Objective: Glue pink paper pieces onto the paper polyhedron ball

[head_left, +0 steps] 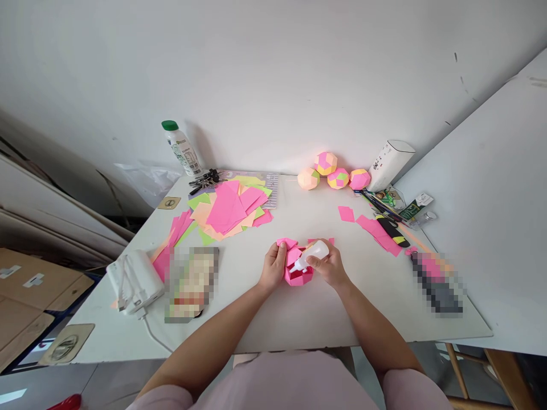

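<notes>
My left hand [272,266] is closed on a pink folded-paper shape [298,275] that rests on the white table [299,307] in front of me. My right hand [330,266] grips a small white glue bottle [311,254], tilted with its nozzle pointing down-left into the pink shape. Both hands meet at the middle of the table's near half.
A heap of pink, orange and green paper squares [228,209] lies at the back left, with keys [205,180] and a green-capped bottle [182,147]. Three paper balls [337,177] and a white box [390,164] stand at the back. Loose pink pieces [376,230], pens and a power bank [135,279] lie at the sides.
</notes>
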### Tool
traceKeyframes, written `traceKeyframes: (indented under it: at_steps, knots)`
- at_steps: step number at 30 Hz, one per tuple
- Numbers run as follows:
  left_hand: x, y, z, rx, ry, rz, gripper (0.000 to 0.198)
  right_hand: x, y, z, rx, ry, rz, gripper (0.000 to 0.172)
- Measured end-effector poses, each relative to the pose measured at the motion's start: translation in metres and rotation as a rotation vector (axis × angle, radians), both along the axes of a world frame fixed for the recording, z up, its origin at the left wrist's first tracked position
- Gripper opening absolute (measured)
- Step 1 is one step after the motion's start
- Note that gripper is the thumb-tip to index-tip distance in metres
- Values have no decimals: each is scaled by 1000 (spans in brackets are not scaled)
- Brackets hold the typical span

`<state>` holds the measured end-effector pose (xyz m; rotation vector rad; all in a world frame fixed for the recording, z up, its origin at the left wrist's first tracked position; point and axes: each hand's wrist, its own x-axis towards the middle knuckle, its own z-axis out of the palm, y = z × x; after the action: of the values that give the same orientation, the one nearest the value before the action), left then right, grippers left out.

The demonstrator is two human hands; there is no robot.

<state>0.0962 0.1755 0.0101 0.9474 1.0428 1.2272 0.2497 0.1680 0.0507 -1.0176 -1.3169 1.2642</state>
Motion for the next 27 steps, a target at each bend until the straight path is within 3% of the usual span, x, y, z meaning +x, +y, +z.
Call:
traceKeyframes:
  at_steps: [11,18,23,27]
  knots:
    - [0,0,-1,25,27,-1,48,-5,0,10,-88,36,18,31]
    - [0,0,-2,19,26,4,49,-3,2,4,-192,124,29,33]
    - [0,0,-3,6,8,16,47,5,10,0,-343,319,22,44]
    - [-2,2,-6,-6,-27,17,48,20,17,2,-413,485,-83,41]
